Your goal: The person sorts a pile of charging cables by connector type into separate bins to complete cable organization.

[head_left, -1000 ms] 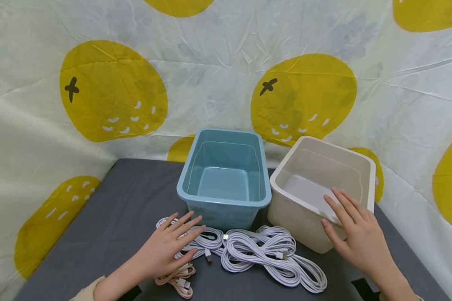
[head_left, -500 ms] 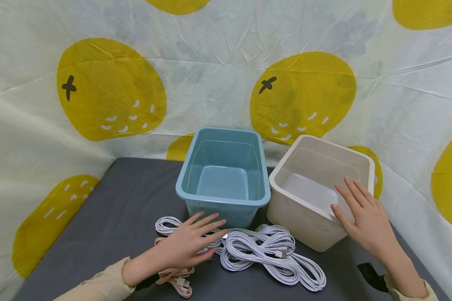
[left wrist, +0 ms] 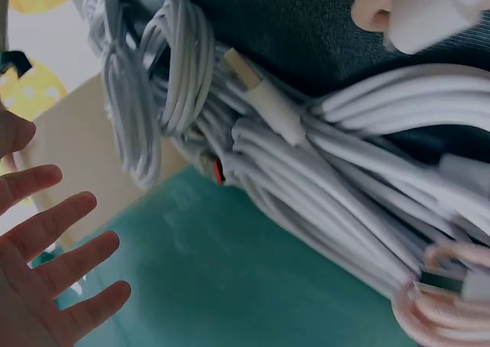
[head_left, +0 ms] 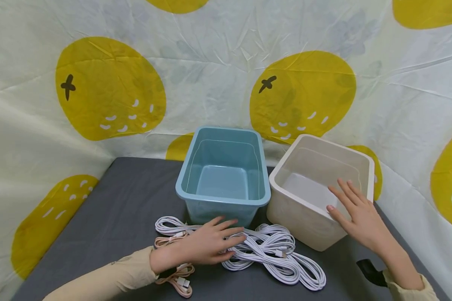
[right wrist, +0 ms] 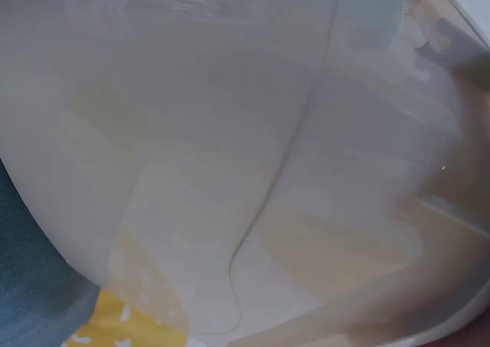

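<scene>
We see a dark cloth-covered table (head_left: 109, 213) bearing two deep plastic bins: a blue bin (head_left: 223, 200) and, just beside it to the right, a beige bin (head_left: 305, 221) set at an angle. Our right hand (head_left: 361, 217) is over the beige bin's near right side, fingers spread and gripping nothing. Our left hand (head_left: 212, 242) is likewise open and holds nothing.

The long white cable coil (head_left: 263, 259) lies on the table in front of both bins, and our left hand is the nearer one: its fingers reach over the coil's left end. From there the long axis slants rightward and toward us. Whether our fingertips touch it, we can't fairly judge from these angles.

The coil is glossy and looped many times, crossing itself at the middle. A second white bundle (head_left: 167, 225) is partly hidden behind our left hand. A smaller peach cable (head_left: 181, 274) sits below our left wrist. Smallest of all, a white plug (left wrist: 279, 113) shows a bare metal tip.
</scene>
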`<state>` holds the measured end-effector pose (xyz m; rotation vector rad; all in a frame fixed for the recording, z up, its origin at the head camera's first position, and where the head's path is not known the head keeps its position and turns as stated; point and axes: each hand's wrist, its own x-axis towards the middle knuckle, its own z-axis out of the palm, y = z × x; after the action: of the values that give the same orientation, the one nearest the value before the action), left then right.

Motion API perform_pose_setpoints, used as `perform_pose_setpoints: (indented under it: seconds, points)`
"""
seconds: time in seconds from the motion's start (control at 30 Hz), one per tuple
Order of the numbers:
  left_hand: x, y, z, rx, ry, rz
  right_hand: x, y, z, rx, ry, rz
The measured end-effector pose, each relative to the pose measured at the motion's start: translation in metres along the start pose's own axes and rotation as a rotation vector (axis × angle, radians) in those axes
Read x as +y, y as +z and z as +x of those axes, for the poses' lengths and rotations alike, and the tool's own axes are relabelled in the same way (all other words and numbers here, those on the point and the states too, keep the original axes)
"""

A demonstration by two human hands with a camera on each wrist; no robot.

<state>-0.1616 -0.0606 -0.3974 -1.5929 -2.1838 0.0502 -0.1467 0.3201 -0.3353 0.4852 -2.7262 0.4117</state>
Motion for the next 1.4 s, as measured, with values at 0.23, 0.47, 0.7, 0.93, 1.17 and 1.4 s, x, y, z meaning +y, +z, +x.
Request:
perform_pose_setpoints:
  seconds: [0.23,0.47,0.7,0.93,1.17,1.4]
  points:
    - [0.011,0.019,0.015,-0.051,0.043,0.060,-0.001,0.001,0.001,-0.040,-0.007,0.015]
    - [0.015,0.031,0.021,-0.067,0.052,0.097,-0.001,0.002,0.000,-0.029,-0.010,-0.004]
    - [0.018,0.038,0.026,-0.056,0.080,0.169,-0.001,0.002,0.001,-0.014,-0.010,-0.021]
    - [0.020,0.042,0.029,-0.027,0.097,0.206,-0.001,0.003,0.002,-0.001,-0.013,-0.033]
    - [0.022,0.042,0.031,-0.021,0.102,0.204,-0.001,0.004,0.002,0.010,-0.016,-0.047]
    - [0.025,0.045,0.032,0.012,0.103,0.240,-0.002,0.004,0.001,0.015,-0.011,-0.054]
